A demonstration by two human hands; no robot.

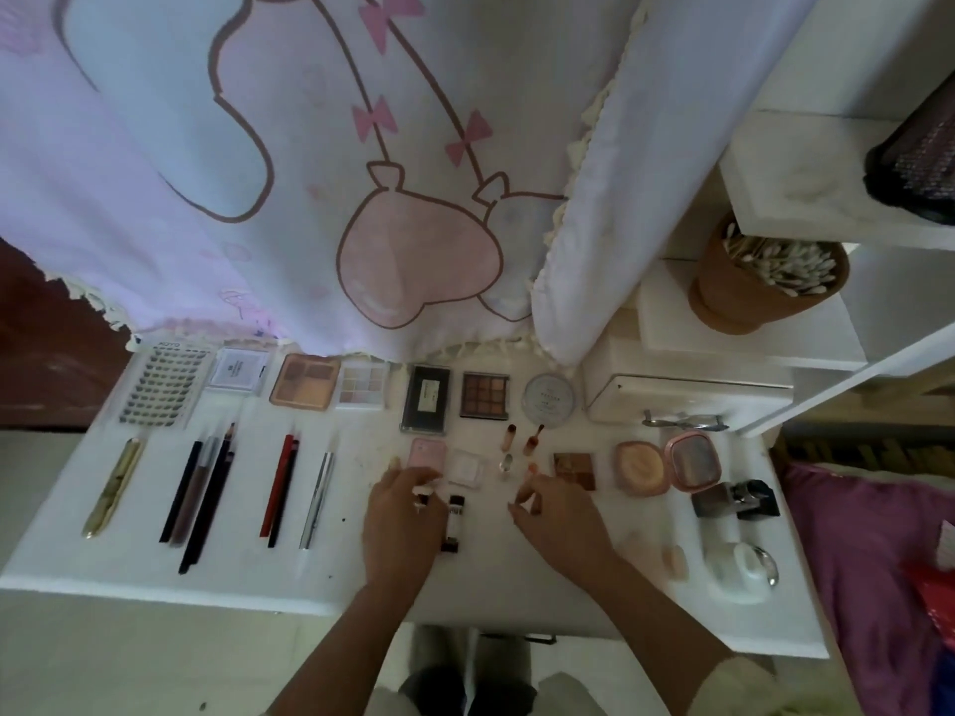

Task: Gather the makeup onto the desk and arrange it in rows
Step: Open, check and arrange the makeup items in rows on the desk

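At the near edge of the white desk (155,571), the person's left hand (405,514) lies palm down with fingers curled. Something small and white shows at the fingertips, but whether they pinch it cannot be told. A dark tube (455,524) lies just beside that hand on its thumb side. The right hand (558,514) hovers nearby with fingers loosely bent and slightly spread, and nothing is seen in them. Left of the hands lie a gold tube (111,488), dark pencils (199,488), red pencils (279,488) and a silver pen (316,501), side by side. Just beyond the hands are a pink compact (428,453), two small bottles (532,439) and a round peach compact (639,465). Farther back runs a row with a lash tray (163,387), a peach palette (305,387), a black case (426,400), a brown palette (484,395) and a round jar (549,400), under a hanging cloth (310,173).
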